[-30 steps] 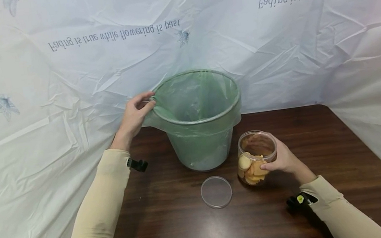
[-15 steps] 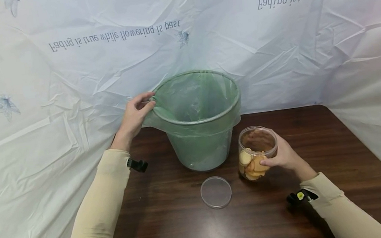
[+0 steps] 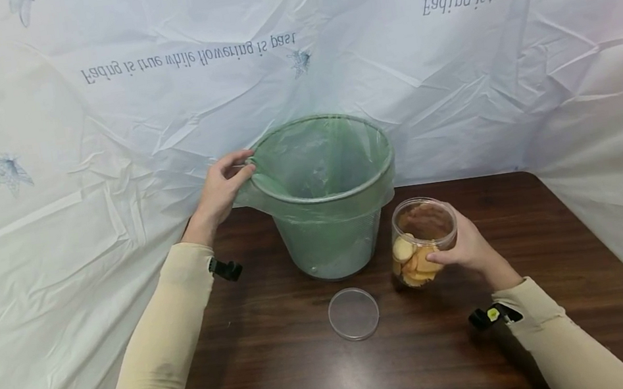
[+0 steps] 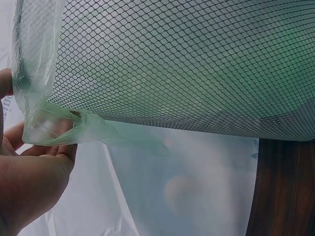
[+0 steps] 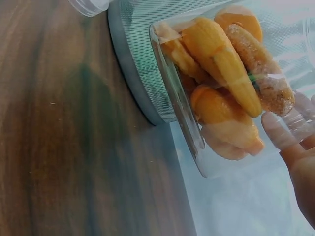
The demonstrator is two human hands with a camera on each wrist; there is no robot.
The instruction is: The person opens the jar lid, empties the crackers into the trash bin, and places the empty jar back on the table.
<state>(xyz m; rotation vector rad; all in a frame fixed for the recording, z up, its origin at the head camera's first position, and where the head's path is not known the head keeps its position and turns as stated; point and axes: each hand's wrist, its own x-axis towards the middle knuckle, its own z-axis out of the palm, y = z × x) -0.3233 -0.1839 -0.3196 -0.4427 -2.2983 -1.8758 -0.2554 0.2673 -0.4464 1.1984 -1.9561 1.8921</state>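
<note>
My left hand [image 3: 217, 191] pinches the edge of a thin green bin liner [image 3: 372, 199] at the left rim of a wastebasket [image 3: 333, 248]. In the left wrist view the basket's mesh wall [image 4: 172, 64] shows, with the liner's gathered fold among my fingers. A clear plastic jar [image 3: 423, 205], uncapped and partly filled with yellow-brown cookies [image 3: 417, 266], is gripped around its side by my right hand [image 3: 468, 245]. It stands off the basket's right front. Seen from the right wrist, the jar's base [image 5: 179, 108] is raised above the tabletop.
A round clear lid [image 3: 354, 314] lies flat on the dark wooden table [image 3: 288, 370], in front of the basket. White printed sheeting [image 3: 185, 106] hangs behind the table and along both sides.
The jar in my right hand has risen and shifted slightly to the right and away from me. My left hand, the basket and the lid stay where they were.
</note>
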